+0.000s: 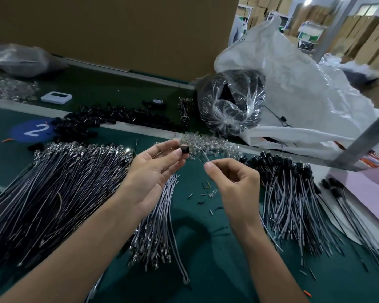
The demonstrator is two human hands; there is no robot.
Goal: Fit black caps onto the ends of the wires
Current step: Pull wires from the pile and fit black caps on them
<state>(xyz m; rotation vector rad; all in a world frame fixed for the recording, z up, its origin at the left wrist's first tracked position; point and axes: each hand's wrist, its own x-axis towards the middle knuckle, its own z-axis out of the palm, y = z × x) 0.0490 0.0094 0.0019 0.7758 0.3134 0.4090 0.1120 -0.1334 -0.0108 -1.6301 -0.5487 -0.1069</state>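
Head view, left hand point(153, 169) pinching black cap point(185, 149), right hand point(232, 182) pinching blurred wire point(200, 157)

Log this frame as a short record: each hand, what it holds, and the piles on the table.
left hand: pinches a black cap at the fingertips
right hand: pinches a wire that arcs over to the cap
cap seating: cannot tell
left pile: uncapped wires
right pile: capped wires
back: loose caps
surface: green table
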